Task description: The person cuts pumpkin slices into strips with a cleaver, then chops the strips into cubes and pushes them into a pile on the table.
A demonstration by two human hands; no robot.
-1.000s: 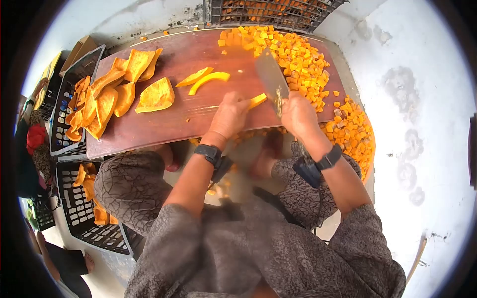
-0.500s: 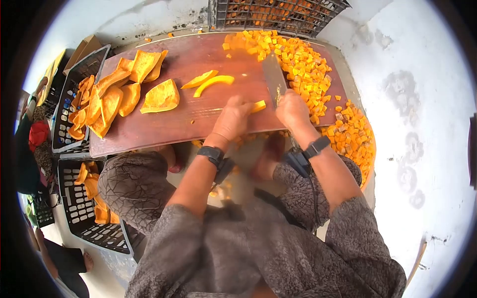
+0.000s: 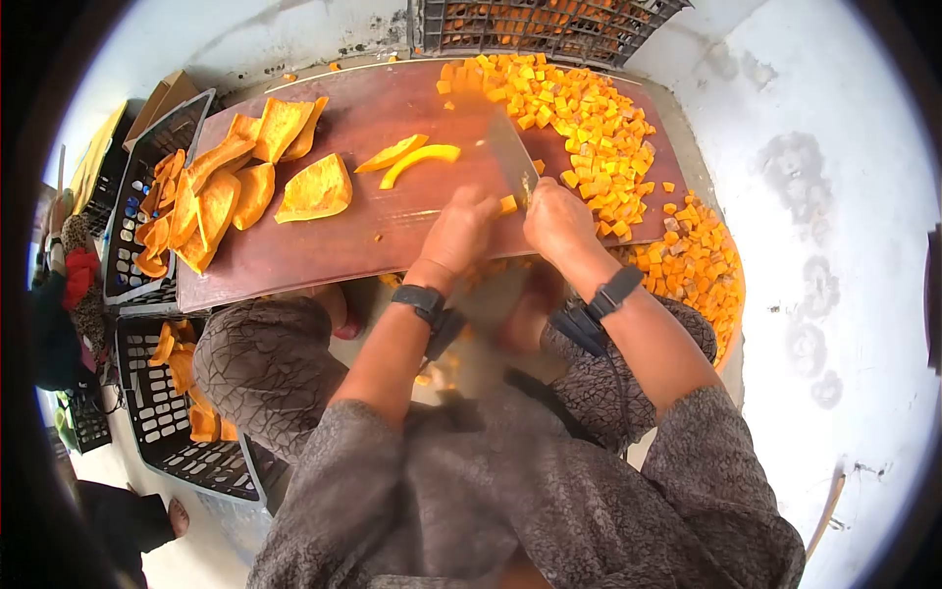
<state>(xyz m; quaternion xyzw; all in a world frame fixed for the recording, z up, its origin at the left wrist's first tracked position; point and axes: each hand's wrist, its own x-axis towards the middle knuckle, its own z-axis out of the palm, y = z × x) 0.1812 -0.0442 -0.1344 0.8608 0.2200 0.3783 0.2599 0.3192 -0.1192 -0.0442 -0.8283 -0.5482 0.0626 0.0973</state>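
Observation:
My right hand [image 3: 559, 218] is closed round the handle of a wide-bladed knife [image 3: 511, 155], whose blade stands over the reddish board [image 3: 324, 250]. Close to its left, my left hand [image 3: 461, 228] has its fingers curled on a pumpkin strip [image 3: 507, 204], and only the strip's end shows beside the blade. Two curved slices [image 3: 422, 162] lie beyond my left hand. A flat orange piece [image 3: 315, 188] rests farther left, near a pile of large pieces [image 3: 218, 201]. Many small cubes [image 3: 603, 137] cover the board's right side.
Black crates [image 3: 157, 393] with orange pieces stand at the left, and another crate [image 3: 549, 27] is behind the board. More cubes [image 3: 692, 265] lie in a container at the right. Another person's foot [image 3: 178, 517] shows at lower left. A white wall [image 3: 814, 196] borders the right.
My right hand and the knife have moved left, closer to my left hand. A cube now lies apart, just right of the blade. The other person's foot at lower left has shifted slightly.

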